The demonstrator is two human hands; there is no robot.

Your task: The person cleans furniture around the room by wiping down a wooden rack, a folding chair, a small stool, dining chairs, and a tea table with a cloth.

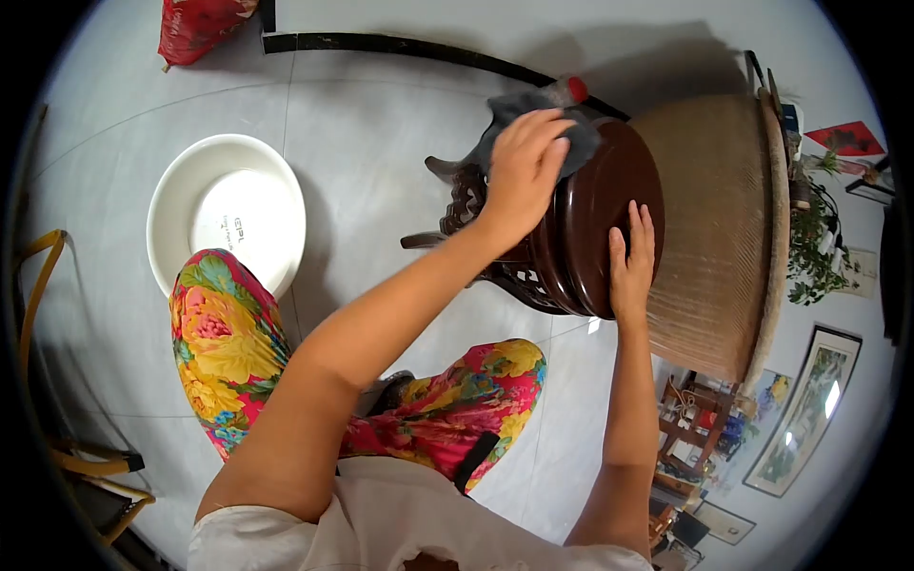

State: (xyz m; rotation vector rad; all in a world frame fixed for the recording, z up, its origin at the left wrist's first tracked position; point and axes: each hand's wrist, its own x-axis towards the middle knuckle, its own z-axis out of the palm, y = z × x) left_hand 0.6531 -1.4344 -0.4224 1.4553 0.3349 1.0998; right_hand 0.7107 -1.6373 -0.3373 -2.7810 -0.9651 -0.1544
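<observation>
A dark brown round wooden stool with carved openwork and curved legs lies tipped, its legs pointing left and its round top facing right. My left hand grips a dark grey cloth, which lies against the upper part of the stool's edge. Part of the cloth is hidden under my fingers. My right hand lies flat on the stool's round top near its lower edge, fingers stretched out and holding nothing.
A white basin stands on the grey tiled floor beside my knee. Behind the stool are a red-capped bottle and a large brown ribbed surface. A red bag is at the upper left, chair parts at the left edge.
</observation>
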